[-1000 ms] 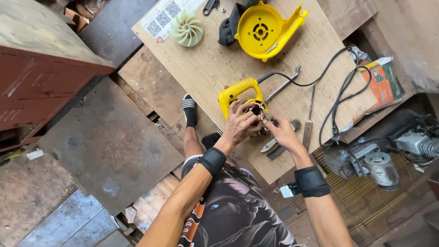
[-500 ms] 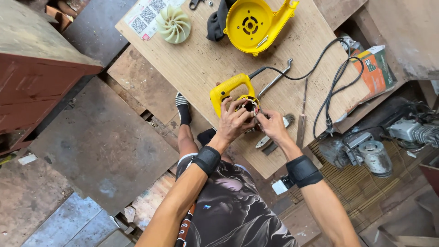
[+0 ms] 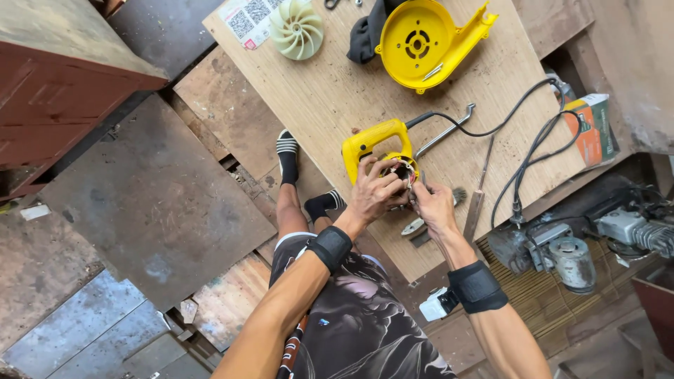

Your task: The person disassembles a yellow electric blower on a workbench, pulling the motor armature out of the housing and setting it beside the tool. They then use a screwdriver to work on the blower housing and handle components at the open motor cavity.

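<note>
A person sits at a scuffed plywood surface (image 3: 330,105), both hands on a yellow plastic power tool body (image 3: 375,144) lying just beyond their knees. The left hand (image 3: 371,193) wraps its fingers (image 3: 382,184) around the tool's open round end, where dark metal motor parts show; the right hand (image 3: 433,208) pinches its fingers (image 3: 420,191) together at the same opening, on what I cannot tell. The tool's long axis runs slantwise, its smooth handle pointing away from the fingers to the upper left, its open end toward the person. A black cord (image 3: 505,123) leaves the tool beyond the fingers and loops off to the right. Farther beyond the fingers lie a round yellow housing shell (image 3: 421,43) with a spout, and a pale ribbed fan wheel (image 3: 298,28). Just right of the fingers rest a small brush (image 3: 460,194) and a flat metal file (image 3: 475,210). Black wristbands circle both wrists.
</note>
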